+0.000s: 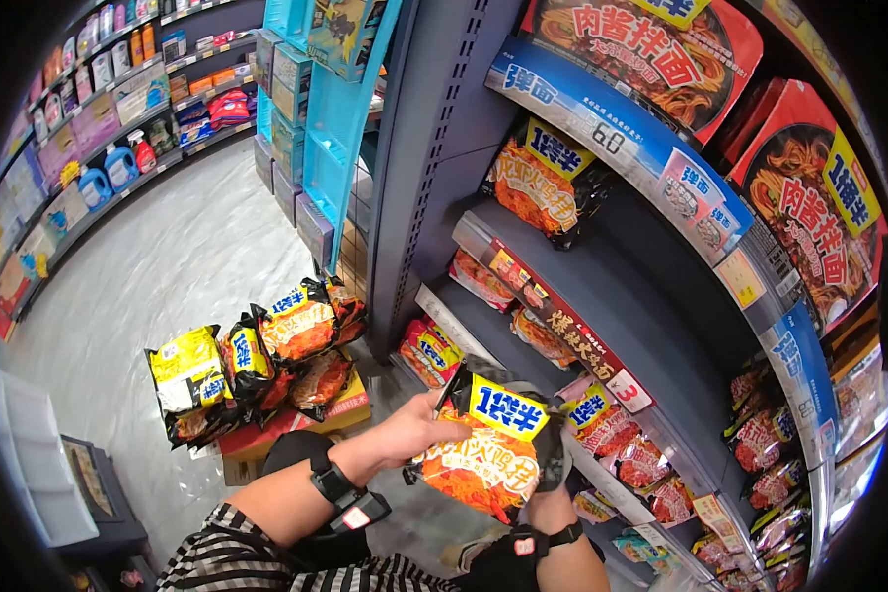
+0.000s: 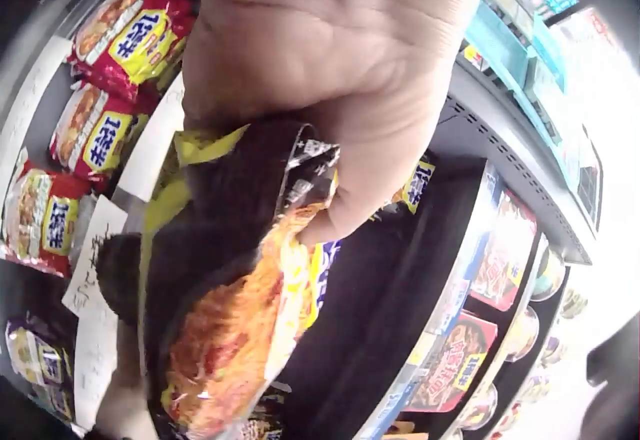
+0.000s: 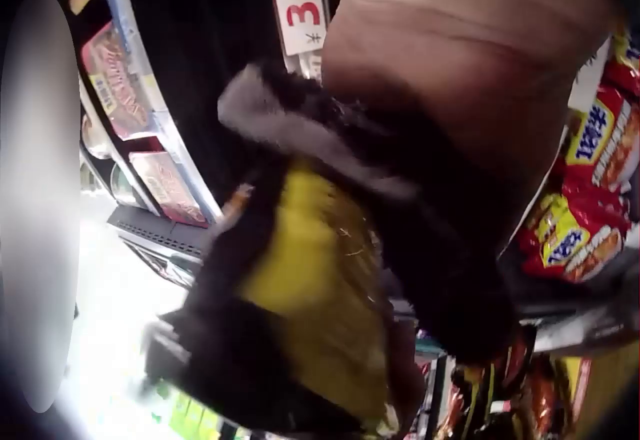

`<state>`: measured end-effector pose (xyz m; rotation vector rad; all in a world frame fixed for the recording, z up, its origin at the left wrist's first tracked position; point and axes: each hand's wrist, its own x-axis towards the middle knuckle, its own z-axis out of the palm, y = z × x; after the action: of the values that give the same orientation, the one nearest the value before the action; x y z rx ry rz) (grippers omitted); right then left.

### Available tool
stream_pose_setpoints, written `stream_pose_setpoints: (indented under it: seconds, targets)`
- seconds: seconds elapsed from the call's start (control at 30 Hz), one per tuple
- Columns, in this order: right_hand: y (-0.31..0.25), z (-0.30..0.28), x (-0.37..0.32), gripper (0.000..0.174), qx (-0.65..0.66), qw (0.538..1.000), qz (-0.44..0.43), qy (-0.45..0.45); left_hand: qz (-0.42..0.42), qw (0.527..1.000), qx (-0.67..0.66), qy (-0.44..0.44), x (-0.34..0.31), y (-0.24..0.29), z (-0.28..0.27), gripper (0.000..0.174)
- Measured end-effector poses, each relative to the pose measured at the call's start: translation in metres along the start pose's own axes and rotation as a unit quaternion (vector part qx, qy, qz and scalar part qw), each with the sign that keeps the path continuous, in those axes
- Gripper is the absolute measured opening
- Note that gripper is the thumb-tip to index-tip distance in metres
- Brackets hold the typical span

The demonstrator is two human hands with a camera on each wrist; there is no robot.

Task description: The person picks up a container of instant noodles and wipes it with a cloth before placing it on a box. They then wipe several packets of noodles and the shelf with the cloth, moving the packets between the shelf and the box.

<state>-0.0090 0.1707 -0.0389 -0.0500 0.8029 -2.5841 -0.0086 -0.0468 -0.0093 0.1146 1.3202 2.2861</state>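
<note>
My left hand (image 1: 414,429) grips a black noodle packet (image 1: 488,454) by its left side, thumb across the front. The packet has a yellow label and a picture of orange noodles. At its opposite side is my right hand (image 1: 550,498), holding a dark grey cloth (image 3: 420,190) that hides most of the fingers. The cloth lies against the packet's back, and part of it shows above the packet's top edge. In the left wrist view, the left thumb presses the packet (image 2: 235,340) near its sealed end.
Similar noodle packets (image 1: 296,326) are piled on a red and yellow carton (image 1: 296,429) on the floor at left. A dark shelf unit (image 1: 622,286) on the right bears more packets, boxes and price tags. Beyond stands a blue rack (image 1: 331,148); a white bin (image 1: 35,454) is at lower left.
</note>
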Motion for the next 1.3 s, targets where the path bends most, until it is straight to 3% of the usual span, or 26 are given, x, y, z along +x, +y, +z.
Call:
stream_pose_setpoints:
  seconds: [0.07,0.2,0.33,0.4,0.43,0.47,0.5,0.6,0.67,0.73,0.77,0.83,0.87,0.93,1.0,1.07,1.17,1.23,1.27,1.3]
  targets:
    - [0.011,0.013,0.003,0.044,0.003,1.0,0.02,0.005,-0.004,0.999,-0.038,0.0,0.002,-0.004,0.003,0.038]
    - [0.03,0.03,-0.005,0.039,0.018,0.995,0.092,0.043,0.132,0.977,0.059,0.156,0.015,-0.013,-0.002,0.025]
    - [0.039,0.036,-0.009,0.036,0.035,0.984,0.162,0.071,0.192,0.945,0.009,0.266,0.022,0.001,-0.017,0.024]
    - [0.037,0.007,-0.021,0.032,-0.032,0.97,0.21,0.122,0.232,0.928,0.023,0.289,0.024,0.007,-0.026,0.02]
    - [0.04,-0.027,-0.029,0.032,-0.216,0.961,0.157,0.067,0.246,0.922,0.013,0.3,0.022,0.012,-0.027,0.021]
    - [0.037,-0.023,-0.029,0.032,-0.391,0.915,0.098,0.011,0.26,0.915,0.004,0.309,0.021,0.016,-0.026,0.021]
    - [0.027,-0.017,-0.036,0.036,-0.234,0.962,0.129,0.058,0.271,0.912,-0.005,0.307,0.021,0.017,-0.029,0.022]
    - [-0.01,0.009,-0.029,0.04,-0.292,0.929,0.206,0.097,0.289,0.904,0.016,0.314,0.017,0.019,-0.033,0.023]
    - [-0.024,0.001,-0.034,0.045,-0.384,0.917,0.09,0.062,0.279,0.907,0.028,0.315,0.015,0.018,-0.035,0.023]
    - [-0.029,-0.02,-0.035,0.049,-0.302,0.944,-0.038,0.13,0.26,0.914,0.054,0.307,0.015,0.016,-0.035,0.024]
    - [-0.029,-0.009,-0.031,0.049,-0.3,0.944,-0.037,0.132,0.25,0.92,0.054,0.298,0.014,0.016,-0.031,0.022]
    - [-0.03,0.02,-0.02,0.049,-0.528,0.809,-0.228,0.122,0.202,0.934,0.084,0.283,0.02,0.003,-0.031,0.024]
    - [-0.025,0.03,-0.017,0.051,-0.65,0.687,-0.293,0.14,0.171,0.944,0.098,0.266,0.02,-0.003,-0.028,0.026]
    - [-0.01,0.032,-0.012,0.051,-0.761,0.556,-0.306,0.139,0.156,0.955,0.118,0.224,0.019,-0.012,-0.01,0.026]
    - [0.001,0.037,-0.007,0.051,-0.811,0.5,-0.298,0.057,0.163,0.922,0.273,0.221,0.019,-0.027,-0.004,0.025]
    - [0.015,0.039,-0.008,0.049,-0.817,0.489,-0.304,-0.016,0.143,0.901,0.334,0.237,0.02,-0.027,-0.003,0.022]
    - [0.024,0.052,-0.019,0.045,-0.797,0.532,-0.276,-0.07,0.176,0.922,0.201,0.28,0.029,-0.032,-0.016,0.019]
    - [0.025,0.058,-0.023,0.037,-0.773,0.567,-0.212,-0.188,0.168,0.934,0.12,0.292,0.025,-0.016,-0.014,0.017]
    - [0.027,0.053,-0.026,0.037,-0.773,0.568,-0.213,-0.186,0.162,0.934,0.102,0.301,0.024,-0.011,-0.017,0.017]
    - [0.031,0.045,-0.027,0.033,-0.767,0.583,-0.162,-0.215,0.189,0.941,0.02,0.281,0.026,-0.008,-0.02,0.018]
